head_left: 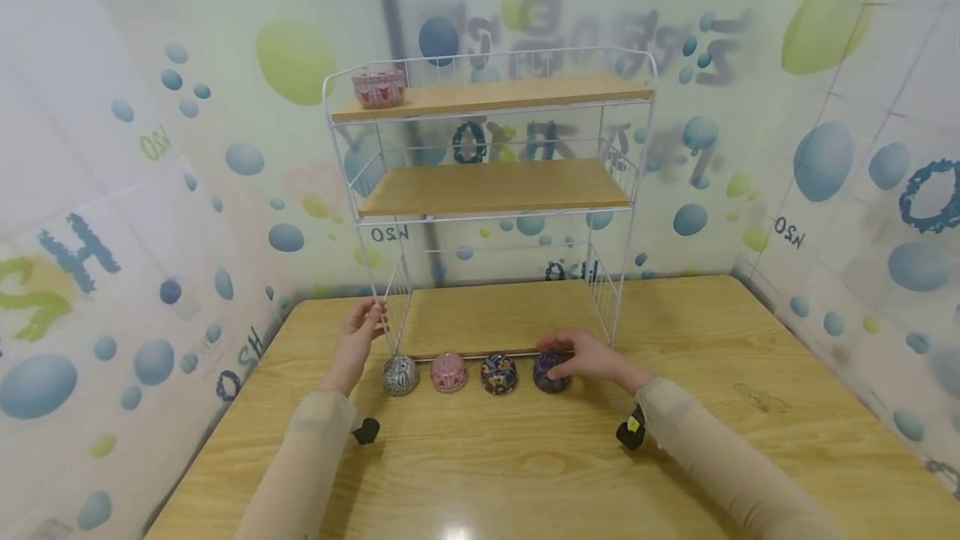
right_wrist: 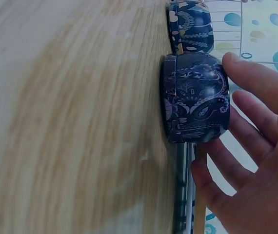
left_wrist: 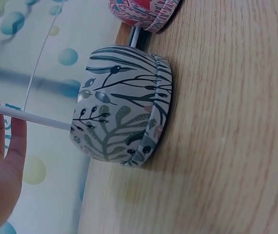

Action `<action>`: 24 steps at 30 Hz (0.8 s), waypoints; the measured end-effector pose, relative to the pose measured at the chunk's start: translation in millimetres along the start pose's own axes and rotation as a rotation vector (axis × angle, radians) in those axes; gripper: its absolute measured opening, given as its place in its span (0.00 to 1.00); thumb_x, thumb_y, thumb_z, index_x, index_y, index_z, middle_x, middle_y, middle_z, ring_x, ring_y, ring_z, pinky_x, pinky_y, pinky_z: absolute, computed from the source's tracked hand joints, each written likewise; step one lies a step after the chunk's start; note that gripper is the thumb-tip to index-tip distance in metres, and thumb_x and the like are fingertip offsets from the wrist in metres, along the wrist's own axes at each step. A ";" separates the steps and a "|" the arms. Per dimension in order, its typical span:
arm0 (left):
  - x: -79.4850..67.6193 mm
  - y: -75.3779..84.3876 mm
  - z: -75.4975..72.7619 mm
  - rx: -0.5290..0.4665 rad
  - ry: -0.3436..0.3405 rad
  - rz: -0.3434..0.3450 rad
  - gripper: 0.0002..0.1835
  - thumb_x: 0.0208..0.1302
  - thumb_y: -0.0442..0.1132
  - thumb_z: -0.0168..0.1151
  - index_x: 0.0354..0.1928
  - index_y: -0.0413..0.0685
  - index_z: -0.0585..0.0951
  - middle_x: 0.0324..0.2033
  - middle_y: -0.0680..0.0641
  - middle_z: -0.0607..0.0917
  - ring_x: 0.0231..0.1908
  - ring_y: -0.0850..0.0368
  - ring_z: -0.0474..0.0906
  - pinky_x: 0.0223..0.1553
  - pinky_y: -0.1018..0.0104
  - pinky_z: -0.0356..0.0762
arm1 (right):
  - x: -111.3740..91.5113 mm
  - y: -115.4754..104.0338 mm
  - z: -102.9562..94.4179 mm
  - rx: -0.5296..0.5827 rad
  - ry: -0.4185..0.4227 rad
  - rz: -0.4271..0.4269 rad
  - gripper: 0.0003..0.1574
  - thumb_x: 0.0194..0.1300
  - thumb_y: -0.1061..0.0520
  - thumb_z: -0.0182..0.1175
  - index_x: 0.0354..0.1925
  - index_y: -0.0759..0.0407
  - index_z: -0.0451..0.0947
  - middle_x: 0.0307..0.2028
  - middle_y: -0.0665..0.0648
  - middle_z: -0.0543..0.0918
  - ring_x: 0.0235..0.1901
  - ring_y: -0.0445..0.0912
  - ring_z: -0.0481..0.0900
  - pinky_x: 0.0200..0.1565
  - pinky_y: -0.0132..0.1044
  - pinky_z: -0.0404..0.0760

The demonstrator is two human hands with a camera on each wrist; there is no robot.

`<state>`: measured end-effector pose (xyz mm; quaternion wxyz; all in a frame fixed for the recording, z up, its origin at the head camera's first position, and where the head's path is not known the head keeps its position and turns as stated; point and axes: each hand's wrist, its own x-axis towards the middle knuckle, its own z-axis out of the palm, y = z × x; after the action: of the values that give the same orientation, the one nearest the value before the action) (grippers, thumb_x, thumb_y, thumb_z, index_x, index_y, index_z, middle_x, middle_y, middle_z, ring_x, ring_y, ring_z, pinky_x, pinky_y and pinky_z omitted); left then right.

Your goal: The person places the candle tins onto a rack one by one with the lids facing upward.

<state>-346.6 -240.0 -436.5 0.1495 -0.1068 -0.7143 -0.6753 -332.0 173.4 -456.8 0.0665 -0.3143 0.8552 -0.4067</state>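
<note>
Right hand round a dark paisley bowl, left hand at the rack's post

Nearest, pale sleeves (head_left: 303, 440) reach in from the bottom of the frame across a light wood-grain worktop (head_left: 465, 465). Past them, four bowls stand upside down in a spaced row at lower centre, rims on the worktop.

The paisley bowl (right_wrist: 197, 97) is the rightmost: glossy, deep purple to navy, covered in fine pale swirls, with a banded rim. The right hand (head_left: 588, 357) has its thumb and fingers curved round it; how firmly they press, I cannot tell.

To its left is the floral bowl (head_left: 498, 374), dark blue with light and orange-brown patches. Next comes the pink bowl (head_left: 449, 372), with red motifs and a pale pattern. Leftmost, the leaf bowl (left_wrist: 122, 107) is off-white with grey-green fronds, black stems and small berries.

Just beyond the leaf bowl, the left hand (head_left: 360, 336) holds the white front post of the rack between thumb and fingers.

The rack (head_left: 495, 187) fills the centre, white wire with wooden shelves. On its top shelf, at upper left, a red-and-pink bowl (head_left: 380, 88) stands upright. Behind hangs a pale backdrop (head_left: 225, 115) with blue and green ovals and lettering.
</note>
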 end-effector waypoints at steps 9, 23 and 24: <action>-6.3 19.0 4.0 -0.018 -0.012 -0.036 0.14 0.76 0.37 0.47 0.52 0.30 0.71 0.38 0.55 0.78 0.40 0.58 0.74 0.50 0.54 0.77 | -4.2 1.4 1.4 0.035 -0.014 0.046 0.34 0.57 0.52 0.71 0.60 0.60 0.74 0.56 0.58 0.78 0.58 0.57 0.73 0.60 0.56 0.69; -8.9 26.6 6.2 -0.010 -0.013 -0.043 0.08 0.76 0.35 0.47 0.48 0.39 0.73 0.37 0.57 0.77 0.43 0.49 0.73 0.53 0.48 0.75 | -6.7 8.1 4.1 0.048 -0.057 0.102 0.38 0.56 0.53 0.72 0.63 0.60 0.72 0.58 0.62 0.75 0.55 0.54 0.74 0.56 0.50 0.73; -8.9 26.7 6.3 -0.011 -0.013 -0.042 0.08 0.76 0.35 0.47 0.48 0.39 0.73 0.37 0.57 0.77 0.43 0.49 0.73 0.53 0.48 0.75 | -6.9 7.9 4.1 0.048 -0.059 0.107 0.38 0.56 0.53 0.72 0.63 0.60 0.72 0.58 0.62 0.74 0.55 0.54 0.74 0.56 0.50 0.73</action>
<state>-329.2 -231.5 -415.0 0.1299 -0.0968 -0.7135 -0.6816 -328.8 178.6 -466.3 0.1207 -0.2784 0.8584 -0.4137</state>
